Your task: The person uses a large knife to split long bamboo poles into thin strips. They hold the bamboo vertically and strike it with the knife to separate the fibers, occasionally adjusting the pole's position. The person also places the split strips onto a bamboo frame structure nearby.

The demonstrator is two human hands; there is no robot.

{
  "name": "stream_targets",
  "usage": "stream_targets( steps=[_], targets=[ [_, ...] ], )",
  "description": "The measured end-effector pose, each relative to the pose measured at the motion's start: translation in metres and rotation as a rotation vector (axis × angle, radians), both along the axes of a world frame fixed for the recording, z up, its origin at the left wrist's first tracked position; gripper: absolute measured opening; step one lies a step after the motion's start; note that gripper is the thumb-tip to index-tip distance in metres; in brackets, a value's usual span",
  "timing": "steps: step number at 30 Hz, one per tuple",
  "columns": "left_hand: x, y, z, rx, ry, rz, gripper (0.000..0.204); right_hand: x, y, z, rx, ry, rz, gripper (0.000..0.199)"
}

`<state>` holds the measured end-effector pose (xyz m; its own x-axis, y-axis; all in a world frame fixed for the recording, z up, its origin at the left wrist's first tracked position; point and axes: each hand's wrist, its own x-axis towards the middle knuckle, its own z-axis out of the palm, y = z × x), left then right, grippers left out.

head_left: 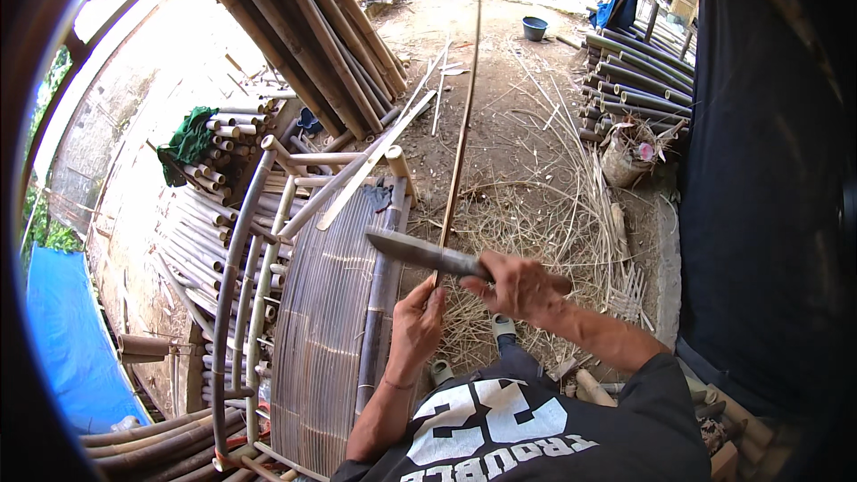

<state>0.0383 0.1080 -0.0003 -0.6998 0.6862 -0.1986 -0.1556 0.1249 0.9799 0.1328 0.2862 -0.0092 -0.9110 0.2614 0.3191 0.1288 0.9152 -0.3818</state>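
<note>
The left hand (418,326) is pinching one long bamboo strip (461,138) near its lower end; the right hand (518,287) is gripping one machete (406,250) by the handle, the tool crossing over the strip with its tip pointing left. Whether they are touching, I cannot tell. One slatted bamboo bench (321,321) is bounding the left side, one dark sheet (759,170) the right. Bamboo shavings (536,214) are littering the ground (504,138) between, which is stretching forward beneath the strip. Farther off, one stack of bamboo poles (638,80) is lying at right; beyond, one dark bucket (535,29) is standing, its contents too small to tell.
</note>
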Motion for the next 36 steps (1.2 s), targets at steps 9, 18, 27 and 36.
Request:
stream_targets(
  steps=[9, 18, 27, 36],
  targets=[
    [0.024, -0.015, -0.007, -0.046, 0.021, -0.056, 0.030, 0.004, 0.014, -0.007, 0.126, 0.163, 0.030, 0.061],
    [0.044, -0.052, -0.018, -0.060, -0.011, -0.082, 0.029, 0.008, 0.050, -0.013, 0.009, 0.121, -0.093, 0.060],
    [0.048, -0.062, -0.014, -0.136, 0.280, -0.139, 0.029, 0.020, 0.057, -0.013, 0.196, 0.155, 0.028, 0.053],
    [0.061, -0.082, -0.010, -0.202, 0.384, -0.238, 0.031, 0.031, 0.113, -0.005, -0.142, -0.123, -0.378, 0.058]
  ],
)
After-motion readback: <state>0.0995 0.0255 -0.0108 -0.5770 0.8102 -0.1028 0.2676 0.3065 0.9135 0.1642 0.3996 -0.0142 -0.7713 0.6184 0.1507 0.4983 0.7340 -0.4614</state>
